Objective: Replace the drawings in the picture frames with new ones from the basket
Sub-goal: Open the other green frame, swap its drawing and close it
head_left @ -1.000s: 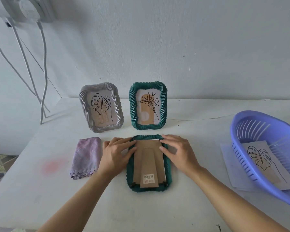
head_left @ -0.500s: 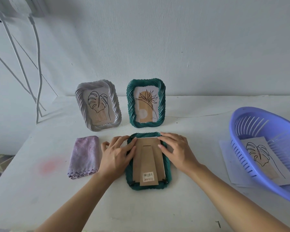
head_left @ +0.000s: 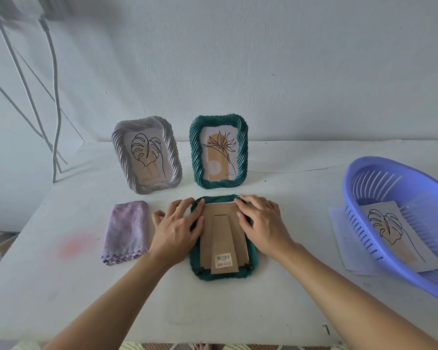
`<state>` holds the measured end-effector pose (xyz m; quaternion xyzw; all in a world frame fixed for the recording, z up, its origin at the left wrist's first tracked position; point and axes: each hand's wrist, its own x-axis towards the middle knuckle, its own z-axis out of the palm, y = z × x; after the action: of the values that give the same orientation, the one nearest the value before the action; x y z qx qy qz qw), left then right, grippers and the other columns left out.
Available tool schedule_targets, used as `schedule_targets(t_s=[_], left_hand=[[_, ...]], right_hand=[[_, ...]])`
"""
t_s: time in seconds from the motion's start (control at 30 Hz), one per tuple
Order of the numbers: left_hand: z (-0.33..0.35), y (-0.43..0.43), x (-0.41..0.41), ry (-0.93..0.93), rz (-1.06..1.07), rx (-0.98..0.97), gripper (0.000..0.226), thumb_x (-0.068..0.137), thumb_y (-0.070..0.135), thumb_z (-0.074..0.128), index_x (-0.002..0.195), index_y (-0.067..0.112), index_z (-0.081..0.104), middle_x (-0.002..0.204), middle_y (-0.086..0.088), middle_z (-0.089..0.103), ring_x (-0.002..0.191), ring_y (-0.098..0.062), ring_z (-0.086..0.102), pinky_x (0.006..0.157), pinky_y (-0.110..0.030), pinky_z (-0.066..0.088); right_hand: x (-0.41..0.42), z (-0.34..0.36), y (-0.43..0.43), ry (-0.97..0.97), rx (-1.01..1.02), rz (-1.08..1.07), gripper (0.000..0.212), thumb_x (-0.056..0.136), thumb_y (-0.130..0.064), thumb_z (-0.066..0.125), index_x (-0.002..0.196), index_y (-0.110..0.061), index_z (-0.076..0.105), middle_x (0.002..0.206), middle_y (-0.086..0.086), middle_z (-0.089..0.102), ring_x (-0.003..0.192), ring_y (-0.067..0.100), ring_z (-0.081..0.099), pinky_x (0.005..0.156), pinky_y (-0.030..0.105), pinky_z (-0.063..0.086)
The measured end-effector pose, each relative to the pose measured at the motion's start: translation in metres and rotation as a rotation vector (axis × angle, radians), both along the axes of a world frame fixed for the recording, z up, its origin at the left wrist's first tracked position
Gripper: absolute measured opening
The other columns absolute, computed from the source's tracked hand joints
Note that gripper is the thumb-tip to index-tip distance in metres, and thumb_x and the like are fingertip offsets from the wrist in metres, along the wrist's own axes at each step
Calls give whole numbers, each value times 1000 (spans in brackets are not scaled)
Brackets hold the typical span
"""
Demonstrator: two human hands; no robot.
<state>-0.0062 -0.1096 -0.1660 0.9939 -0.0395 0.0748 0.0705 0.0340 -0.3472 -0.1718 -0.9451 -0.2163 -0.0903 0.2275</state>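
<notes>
Green frame [head_left: 254,261] lies face-down at ctr of the tabletop [head_left: 288,294], brown cardboard backing [head_left: 205,238] up, stand flap flat, barcode sticker near its bottom edge. Left hand [head_left: 175,229] lies flat on the frame's left side, fingers straight, tips over the rim & onto the backing: open, gripping nothing. Right hand [head_left: 263,223] is on the upper right corner, fingers spread & only slightly bent, tips on the backing's top edge: also open, no pinch visible.

Behind, 2 more frames stand upright side by side: grey frame [head_left: 119,147] w/ a leaf print [head_left: 147,157], 2nd green frame [head_left: 195,152] w/ a flower sketch [head_left: 220,152]. Folded lilac cloth [head_left: 127,231] just beside the left hand. Far right, purple basket [head_left: 349,178] sits on a white sheet [head_left: 338,233], w/ a loose leaf drawing [head_left: 390,231] inside. White cables [head_left: 56,97] hang at the wall, top left.
</notes>
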Motion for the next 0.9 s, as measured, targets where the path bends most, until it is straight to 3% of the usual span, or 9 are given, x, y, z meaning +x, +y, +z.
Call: schedule_targets(t_s=[0.27,0.4,0.47,0.53,0.67,0.8,0.9], left_hand=[[1,-4,-4,31,30,-39,52,100,53,23,148,40,42,142,11,45,129,-14,37,90,-48,31],[5,-3,-5,50,44,-70,55,99,55,19,147,42,41,140,12,47,129,-13,39,90,-44,29],[8,-1,-6,78,24,-101,60,97,57,11,150,43,35,143,12,44,131,-13,36,93,-43,27],[13,1,-9,114,8,-170,61,97,59,7,152,44,30,146,11,40,135,-13,34,99,-44,27],[24,7,-22,175,-24,-338,56,98,64,23,149,45,35,155,13,33,144,-12,28,111,-48,28],[25,13,-55,174,-154,-273,61,94,71,23,147,46,40,160,26,19,147,-1,14,110,-41,21],[19,12,-74,197,-194,-220,67,91,76,28,151,47,30,160,33,11,147,3,9,108,-36,18]], right_hand=[[-6,-1,5,24,92,-44,44,97,-35,40,129,-19,65,131,-3,60,113,21,59,100,39,42],[0,0,-1,117,150,12,39,101,-32,50,137,-20,59,145,-2,53,133,19,48,113,44,37],[-2,4,-6,176,152,49,43,103,-35,50,144,-24,51,156,-7,39,146,14,29,121,34,24],[-9,11,-10,203,191,66,46,102,-40,49,146,-27,48,158,-13,31,149,6,17,120,22,16],[-30,23,-21,207,272,111,41,97,-39,60,137,-29,59,150,-20,41,146,-5,18,113,10,14],[-49,20,-34,253,254,166,43,92,-44,65,133,-33,60,150,-24,40,145,-9,16,115,16,15],[-56,12,-40,277,230,203,51,89,-52,66,136,-34,57,155,-22,34,146,-7,14,121,24,6]])
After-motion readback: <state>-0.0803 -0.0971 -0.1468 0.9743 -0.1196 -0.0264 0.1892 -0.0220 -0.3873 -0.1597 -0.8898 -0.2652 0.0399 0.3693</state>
